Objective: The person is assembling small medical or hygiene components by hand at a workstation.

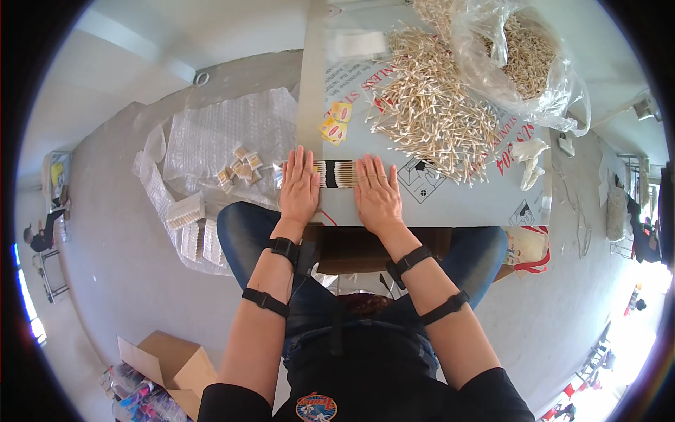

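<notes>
A flat row of cotton swabs (346,174), crossed by a black band, lies near the table's front edge. My left hand (300,186) is flat at the row's left end, fingers stretched forward. Against its right end rests my right hand (378,191), also flat with the fingers a little spread. Both hands are open, and their palms hide the tips of the row. Beyond the right hand is a large loose heap of cotton swabs (439,112). Several small yellow-and-white cards (336,122) lie just past the left hand.
A clear plastic bag (573,98) full of swabs stands at the far right of the table (422,212). Crumpled white tissue (529,160) lies at the right edge. On the left, bubble wrap (225,126) carries small swab packs (243,163). A cardboard box (172,362) sits on the floor.
</notes>
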A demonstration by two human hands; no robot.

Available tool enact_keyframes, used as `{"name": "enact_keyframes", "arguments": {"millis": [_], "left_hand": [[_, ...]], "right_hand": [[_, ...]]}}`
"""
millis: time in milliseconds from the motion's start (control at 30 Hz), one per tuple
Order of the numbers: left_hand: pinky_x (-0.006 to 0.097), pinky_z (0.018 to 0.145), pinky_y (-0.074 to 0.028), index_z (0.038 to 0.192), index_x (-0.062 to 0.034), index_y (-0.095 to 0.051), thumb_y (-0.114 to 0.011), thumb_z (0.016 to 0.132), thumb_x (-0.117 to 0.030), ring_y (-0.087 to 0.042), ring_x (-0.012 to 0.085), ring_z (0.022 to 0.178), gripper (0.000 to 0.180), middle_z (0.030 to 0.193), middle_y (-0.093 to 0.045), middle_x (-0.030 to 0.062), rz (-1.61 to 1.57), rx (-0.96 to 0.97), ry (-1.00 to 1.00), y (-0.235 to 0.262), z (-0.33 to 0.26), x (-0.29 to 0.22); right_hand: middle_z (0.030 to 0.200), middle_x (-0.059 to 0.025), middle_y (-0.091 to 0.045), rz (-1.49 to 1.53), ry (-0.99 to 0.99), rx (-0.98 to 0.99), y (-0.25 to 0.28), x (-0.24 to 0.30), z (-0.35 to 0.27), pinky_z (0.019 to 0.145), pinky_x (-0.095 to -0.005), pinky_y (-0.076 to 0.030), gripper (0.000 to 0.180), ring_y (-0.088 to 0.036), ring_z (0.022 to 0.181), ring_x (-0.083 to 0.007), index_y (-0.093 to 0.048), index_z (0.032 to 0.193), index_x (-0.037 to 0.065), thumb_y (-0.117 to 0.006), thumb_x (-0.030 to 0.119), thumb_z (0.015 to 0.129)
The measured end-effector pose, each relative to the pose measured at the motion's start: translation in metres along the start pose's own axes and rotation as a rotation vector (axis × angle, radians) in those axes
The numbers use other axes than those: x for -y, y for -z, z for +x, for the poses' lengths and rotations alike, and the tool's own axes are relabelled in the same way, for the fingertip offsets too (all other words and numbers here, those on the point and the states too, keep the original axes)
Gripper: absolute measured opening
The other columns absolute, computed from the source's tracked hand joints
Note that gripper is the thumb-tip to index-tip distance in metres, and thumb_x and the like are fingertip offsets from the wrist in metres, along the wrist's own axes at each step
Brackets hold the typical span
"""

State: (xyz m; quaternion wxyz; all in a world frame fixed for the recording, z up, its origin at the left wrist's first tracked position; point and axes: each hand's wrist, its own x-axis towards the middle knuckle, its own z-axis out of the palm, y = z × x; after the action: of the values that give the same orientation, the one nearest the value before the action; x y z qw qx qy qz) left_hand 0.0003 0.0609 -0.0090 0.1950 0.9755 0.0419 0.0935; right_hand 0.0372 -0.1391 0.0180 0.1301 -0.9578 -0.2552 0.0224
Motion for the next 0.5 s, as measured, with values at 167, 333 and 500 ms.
{"name": "enact_keyframes", "arguments": {"millis": [167,333,500], "left_hand": [[0.046,0.118,-0.022,0.149,-0.0073,-0.037,-0.039,0.103,-0.028,-0.026,0.0352,0.145,0.050,0.158,-0.028,0.0133,-0.096,-0.004,0.001,-0.003,-0.001,0.004],[0.045,0.119,-0.022,0.149,-0.0076,-0.036,-0.040,0.103,-0.028,-0.026,0.0350,0.145,0.051,0.158,-0.028,0.0129,-0.146,-0.030,-0.017,-0.004,-0.001,0.006],[0.054,0.117,-0.019,0.148,-0.0084,-0.038,-0.043,0.101,-0.029,-0.026,0.0343,0.145,0.052,0.157,-0.030,0.0136,0.081,0.062,0.045,0.003,0.000,-0.002]], "right_hand": [[0.156,-0.0065,-0.035,-0.007,0.015,-0.009,-0.003,0.012,0.005,0.120,-0.0488,-0.015,0.057,-0.027,0.146,-0.0223,-0.036,0.149,0.009,-0.048,0.027,0.097],[0.156,-0.0060,-0.036,-0.016,0.007,0.003,-0.003,0.016,0.007,0.120,-0.0487,-0.014,0.056,-0.028,0.146,-0.0221,-0.037,0.149,0.009,-0.048,0.028,0.097],[0.155,-0.0062,-0.036,-0.012,0.011,-0.012,-0.003,0.015,0.007,0.120,-0.0483,-0.015,0.056,-0.028,0.146,-0.0223,-0.037,0.149,0.009,-0.048,0.028,0.097]]}}
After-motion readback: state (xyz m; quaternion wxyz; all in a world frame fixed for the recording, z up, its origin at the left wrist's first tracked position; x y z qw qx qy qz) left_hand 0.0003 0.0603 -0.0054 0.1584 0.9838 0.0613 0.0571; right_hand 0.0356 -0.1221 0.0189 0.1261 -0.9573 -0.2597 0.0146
